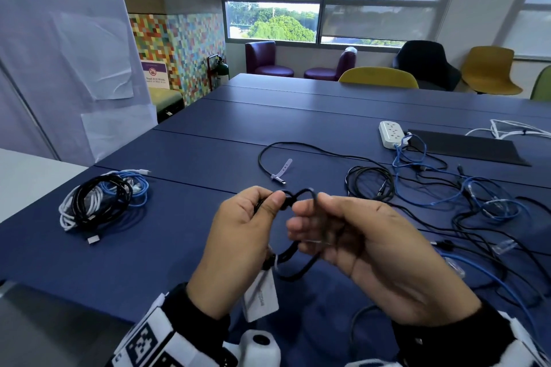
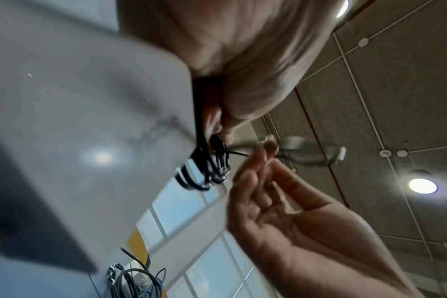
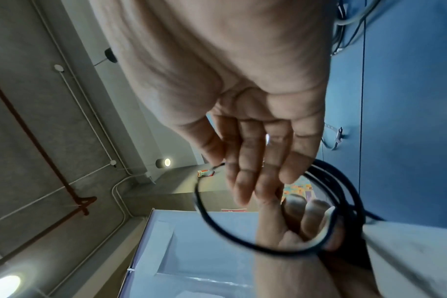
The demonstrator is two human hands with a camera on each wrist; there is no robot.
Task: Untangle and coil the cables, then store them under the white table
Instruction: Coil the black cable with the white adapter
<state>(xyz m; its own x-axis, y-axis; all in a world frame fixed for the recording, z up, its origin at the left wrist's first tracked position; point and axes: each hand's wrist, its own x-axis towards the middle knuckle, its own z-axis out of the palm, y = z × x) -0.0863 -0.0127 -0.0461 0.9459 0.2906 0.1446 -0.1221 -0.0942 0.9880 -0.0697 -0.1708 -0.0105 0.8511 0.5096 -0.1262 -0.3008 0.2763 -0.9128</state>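
We hold a black cable (image 1: 301, 265) in both hands above the blue table (image 1: 208, 140)

Our left hand (image 1: 238, 244) has its thumb and fingers curled round several gathered loops of the cable, and a white card tag (image 1: 262, 296) hangs below it; our right hand (image 1: 366, 244) pinches a single strand of the same cable between thumb and fingertips, with the other fingers only loosely bent. On the table to our left lies a bundle of coiled cables (image 1: 101, 201), black, white and blue, close to the corner of the white table (image 1: 26, 176). To our right, a loose tangle of black and blue cables (image 1: 465, 202) spreads across the table up to a white power strip (image 1: 391, 133), beside a black mat (image 1: 465, 147)
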